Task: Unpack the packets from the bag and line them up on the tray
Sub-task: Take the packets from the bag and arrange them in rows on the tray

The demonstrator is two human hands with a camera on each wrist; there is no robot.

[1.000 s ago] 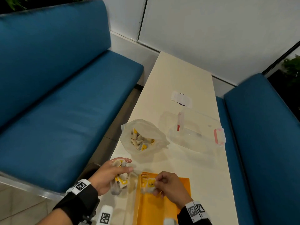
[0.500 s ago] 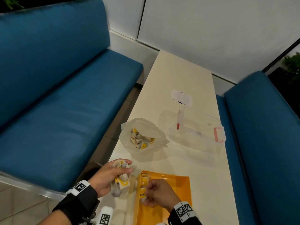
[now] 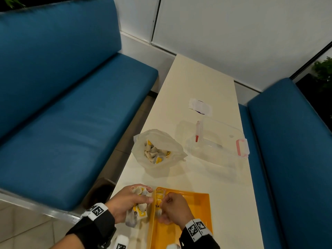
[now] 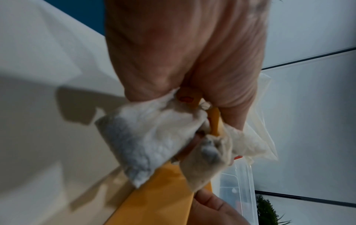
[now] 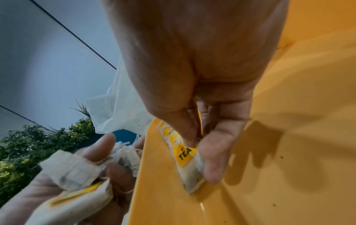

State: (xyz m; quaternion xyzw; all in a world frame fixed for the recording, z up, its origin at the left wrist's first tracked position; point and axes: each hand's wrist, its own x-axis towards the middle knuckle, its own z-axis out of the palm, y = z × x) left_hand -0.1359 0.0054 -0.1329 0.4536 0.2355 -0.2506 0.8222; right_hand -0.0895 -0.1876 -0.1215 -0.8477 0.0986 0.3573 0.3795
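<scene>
Packets: one tea packet (image 5: 189, 161), white paper pouch with a yellow "TEA" tag, pinched between thumb and fingers of the right hand (image 3: 173, 207), low centre of the head view. It sits against the left inner wall of the tray (image 3: 197, 203), yellow smooth plastic, cut off by the bottom frame edge. More tagged packets line that wall beyond it; count unclear. Left hand (image 3: 125, 203), just left of the tray, curled round a bunch (image 4: 154, 137) of crumpled packets with strings. Bag (image 3: 158, 151), translucent plastic, open-mouthed, mid-frame on the cream table (image 3: 197, 83), holds a heap of packets. Right of it, a clear lidded box (image 3: 219, 144) with a pink latch; contents hard to make out.
</scene>
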